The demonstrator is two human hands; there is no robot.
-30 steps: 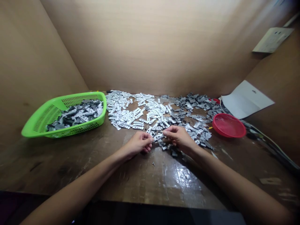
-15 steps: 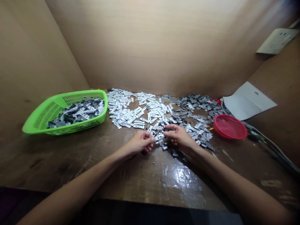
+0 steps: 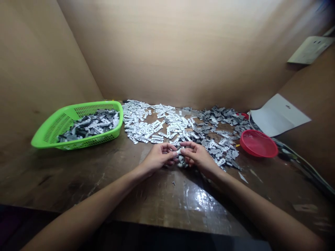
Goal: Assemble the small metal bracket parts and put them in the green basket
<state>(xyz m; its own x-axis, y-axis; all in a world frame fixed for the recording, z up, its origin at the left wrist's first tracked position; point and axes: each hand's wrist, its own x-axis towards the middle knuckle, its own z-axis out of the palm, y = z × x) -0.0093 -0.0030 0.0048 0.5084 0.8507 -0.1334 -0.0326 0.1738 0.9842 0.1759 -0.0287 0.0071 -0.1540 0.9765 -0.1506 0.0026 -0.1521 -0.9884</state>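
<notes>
Between my two hands is a small whitish flat part (image 3: 179, 151), mostly covered by the fingers. My left hand (image 3: 162, 156) pinches its left end between thumb and fingers. At its right end, the thumb and fingers of my right hand (image 3: 195, 155) close on it too. Just beyond the hands lies a spread of white flat parts with holes (image 3: 146, 130). Grey parts (image 3: 222, 116) are heaped to the right, some close to my right hand. Whether a second piece is in my fingers is hidden.
A green basket (image 3: 39, 140) with grey, white and black parts stands left. A red bowl (image 3: 258, 143) sits right, near a white sheet (image 3: 281, 115) and cables (image 3: 303, 158). One tiny piece (image 3: 173, 182) lies on the brown table (image 3: 146, 205). A socket plate (image 3: 310, 50) is on the right wall.
My hands have come closer together, and my right hand now grips the part that my left hand held. The view has shifted slightly.
</notes>
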